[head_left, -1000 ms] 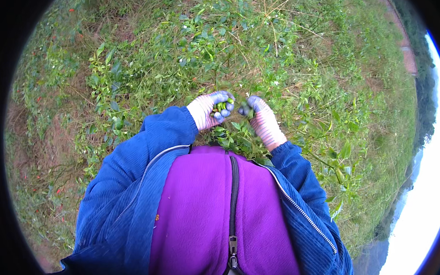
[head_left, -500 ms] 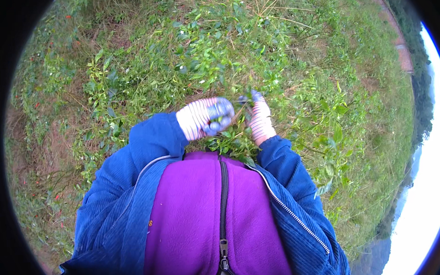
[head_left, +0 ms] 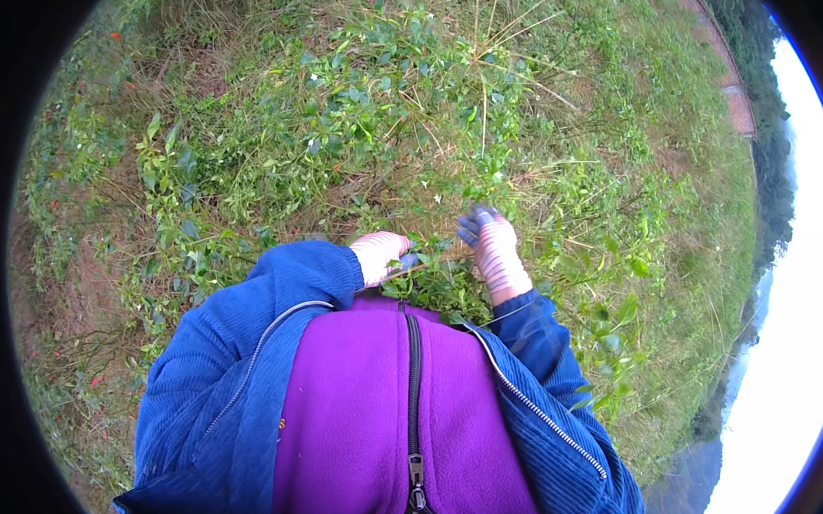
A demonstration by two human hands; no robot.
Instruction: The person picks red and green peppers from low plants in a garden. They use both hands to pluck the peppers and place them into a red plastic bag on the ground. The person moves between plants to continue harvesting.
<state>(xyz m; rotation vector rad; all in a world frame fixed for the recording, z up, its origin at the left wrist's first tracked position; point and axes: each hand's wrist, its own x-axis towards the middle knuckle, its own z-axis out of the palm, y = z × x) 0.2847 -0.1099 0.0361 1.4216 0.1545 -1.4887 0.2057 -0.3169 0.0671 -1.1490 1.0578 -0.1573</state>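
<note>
Both my hands wear white knit gloves with thin reddish stripes and grey-blue coated fingers. Low among the leaves of a green bush (head_left: 449, 292), close against my purple top, is my left hand (head_left: 384, 256). Its fingers are curled and partly covered by foliage, so what they hold is hidden. On the other side of the bush, my right hand (head_left: 496, 249) is raised slightly higher, palm inward. Its fingers are bent and close together at the edge of the leaves; anything in them is too small to make out. A gap of leaves and stems separates the hands.
Leafy plants (head_left: 361, 105) with small white flowers spread ahead, mixed with grass. Dry straw-coloured stalks (head_left: 504, 50) fan out beyond my right hand. Small red spots dot the plants at left. A reddish-brown strip (head_left: 722, 65) borders the field at far right, with trees beyond.
My left hand has moved down into the leaves by my chest. My right hand has dropped slightly and shifted right, its fingers now turned toward the left. The view has shifted a little.
</note>
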